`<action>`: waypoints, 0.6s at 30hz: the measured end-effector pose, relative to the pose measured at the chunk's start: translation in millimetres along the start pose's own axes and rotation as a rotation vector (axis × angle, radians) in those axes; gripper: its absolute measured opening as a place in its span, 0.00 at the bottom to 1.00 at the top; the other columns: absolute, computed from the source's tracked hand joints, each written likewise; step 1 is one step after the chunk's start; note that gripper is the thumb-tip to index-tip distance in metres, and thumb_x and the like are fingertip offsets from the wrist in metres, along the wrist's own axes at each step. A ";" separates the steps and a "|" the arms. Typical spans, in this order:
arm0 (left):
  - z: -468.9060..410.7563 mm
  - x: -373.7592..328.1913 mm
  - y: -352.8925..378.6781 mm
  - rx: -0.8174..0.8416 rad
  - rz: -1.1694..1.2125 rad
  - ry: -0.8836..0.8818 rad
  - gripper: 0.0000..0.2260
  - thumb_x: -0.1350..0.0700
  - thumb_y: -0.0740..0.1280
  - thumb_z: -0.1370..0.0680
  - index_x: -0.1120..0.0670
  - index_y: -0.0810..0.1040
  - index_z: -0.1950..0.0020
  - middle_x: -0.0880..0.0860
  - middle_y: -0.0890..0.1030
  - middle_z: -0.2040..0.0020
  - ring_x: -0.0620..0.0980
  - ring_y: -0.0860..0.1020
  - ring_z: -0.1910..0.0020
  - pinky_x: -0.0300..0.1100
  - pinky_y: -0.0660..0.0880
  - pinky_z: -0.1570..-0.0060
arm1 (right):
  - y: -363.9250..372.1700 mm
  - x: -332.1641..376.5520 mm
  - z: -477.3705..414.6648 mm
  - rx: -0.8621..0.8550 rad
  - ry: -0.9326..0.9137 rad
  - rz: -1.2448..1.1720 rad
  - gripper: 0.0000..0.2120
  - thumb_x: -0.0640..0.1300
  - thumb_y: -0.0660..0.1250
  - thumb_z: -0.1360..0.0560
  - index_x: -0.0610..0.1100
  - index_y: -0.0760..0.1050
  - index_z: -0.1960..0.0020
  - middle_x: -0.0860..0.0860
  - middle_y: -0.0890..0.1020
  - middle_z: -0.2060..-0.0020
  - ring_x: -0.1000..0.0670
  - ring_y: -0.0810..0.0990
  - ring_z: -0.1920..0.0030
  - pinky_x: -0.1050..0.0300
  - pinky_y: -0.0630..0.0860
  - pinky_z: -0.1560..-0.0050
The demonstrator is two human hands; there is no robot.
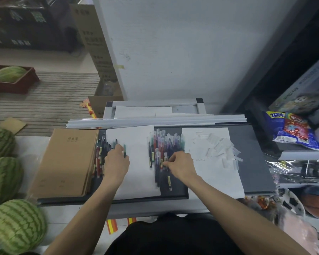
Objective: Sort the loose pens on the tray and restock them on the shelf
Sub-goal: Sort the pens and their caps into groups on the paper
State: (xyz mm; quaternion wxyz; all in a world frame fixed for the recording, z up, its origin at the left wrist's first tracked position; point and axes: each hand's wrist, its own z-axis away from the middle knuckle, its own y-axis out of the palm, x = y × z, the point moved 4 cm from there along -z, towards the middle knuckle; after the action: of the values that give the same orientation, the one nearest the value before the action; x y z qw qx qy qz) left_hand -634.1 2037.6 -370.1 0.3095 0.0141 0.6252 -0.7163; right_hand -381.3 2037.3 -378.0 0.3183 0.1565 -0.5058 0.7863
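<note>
On the dark grey flat tray (256, 159), two white paper sheets (136, 173) carry two heaps of slim plastic capped pens (160, 153), too blurred to count. They look light, stiff and prone to roll (best pinched mid-barrel). The left hand (116, 162) pinches a green pen (124, 150); the right hand (180, 165) curls, grip unclear.

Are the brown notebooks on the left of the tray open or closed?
Closed. The stack of brown paper notebooks lies flat with the top cover facing up; no inside pages show, only page edges along its right side.
</note>
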 end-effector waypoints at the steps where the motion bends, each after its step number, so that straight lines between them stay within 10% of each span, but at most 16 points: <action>1: -0.1 -0.6 0.6 0.009 -0.004 0.001 0.10 0.58 0.70 0.20 0.57 0.76 0.40 0.57 0.83 0.52 0.59 0.82 0.55 0.54 0.82 0.54 | 0.4 -1.0 0.5 -0.005 0.003 0.009 0.11 0.52 0.76 0.24 0.45 0.83 0.57 0.53 0.84 0.62 0.54 0.81 0.59 0.55 0.79 0.52; 18: 37.8 -40.0 -13.5 0.058 0.072 0.109 0.13 0.53 0.70 0.22 0.53 0.82 0.38 0.51 0.86 0.48 0.52 0.83 0.54 0.45 0.79 0.51 | -14.4 -15.6 9.9 -0.072 -0.004 0.094 0.12 0.56 0.72 0.22 0.47 0.80 0.55 0.53 0.83 0.61 0.53 0.81 0.60 0.57 0.76 0.58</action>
State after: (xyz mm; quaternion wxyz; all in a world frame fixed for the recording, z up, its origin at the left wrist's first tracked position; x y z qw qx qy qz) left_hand -594.1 2020.8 -333.6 0.2999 0.0844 0.6191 -0.7208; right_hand -360.9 2027.2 -372.6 0.2855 0.1223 -0.5413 0.7814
